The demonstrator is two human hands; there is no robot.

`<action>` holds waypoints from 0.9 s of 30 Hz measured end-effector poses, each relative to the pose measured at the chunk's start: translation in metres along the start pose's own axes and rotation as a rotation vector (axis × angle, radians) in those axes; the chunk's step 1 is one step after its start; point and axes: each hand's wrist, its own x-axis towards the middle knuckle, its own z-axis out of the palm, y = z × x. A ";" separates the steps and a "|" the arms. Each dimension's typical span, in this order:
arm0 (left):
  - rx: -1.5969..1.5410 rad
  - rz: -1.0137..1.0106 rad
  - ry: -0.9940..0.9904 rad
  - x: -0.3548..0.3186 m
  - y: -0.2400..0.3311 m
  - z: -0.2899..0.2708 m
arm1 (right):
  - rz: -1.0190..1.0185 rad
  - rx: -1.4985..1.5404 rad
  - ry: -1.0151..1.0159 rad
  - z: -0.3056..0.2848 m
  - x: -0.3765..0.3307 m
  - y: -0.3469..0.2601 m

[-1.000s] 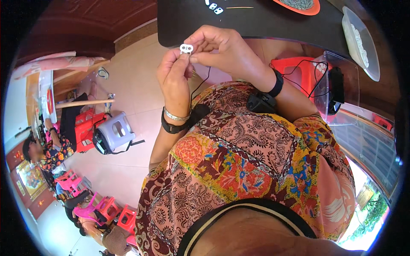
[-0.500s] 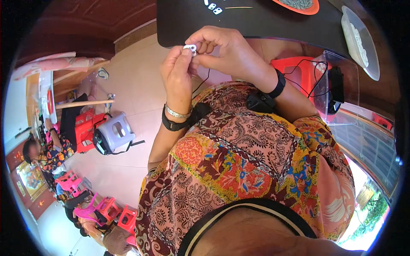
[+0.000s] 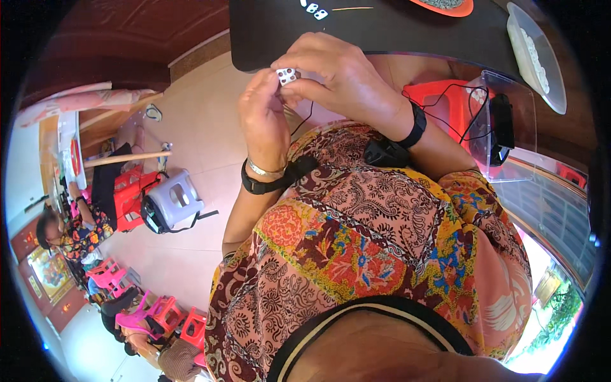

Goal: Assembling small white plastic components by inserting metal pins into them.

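Observation:
Between my two hands, just off the near edge of the dark table (image 3: 407,35), is a small white plastic piece with several dark holes (image 3: 287,76). My left hand (image 3: 262,114) pinches it from the left with fingers closed. From the other side my right hand (image 3: 334,67) grips it between thumb and curled fingers. Fingertips cover its edges. On the table beyond lie several similar small white pieces (image 3: 316,11) with dark holes, beside a thin yellowish stick (image 3: 352,8).
An orange bowl (image 3: 470,10) of small grey parts sits at the far edge of view. Right of it is a translucent tray (image 3: 555,83) with white pieces. A red stool (image 3: 417,94), a clear box (image 3: 525,121) and black cables are below. Another person (image 3: 86,219) sits left, past a grey stool (image 3: 172,202).
The white piece has turned in my fingers, so a face with more holes shows. My left thumb has slid off its front, and my right fingers have closed in further.

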 end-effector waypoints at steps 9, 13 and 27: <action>0.029 0.016 -0.046 -0.001 0.002 0.000 | -0.052 0.001 -0.036 0.000 0.002 0.001; 0.041 0.037 -0.047 -0.001 0.000 0.002 | -0.158 -0.082 -0.060 0.001 0.000 0.006; 0.072 0.067 0.031 -0.005 -0.014 -0.015 | -0.151 -0.153 -0.190 0.003 0.000 -0.001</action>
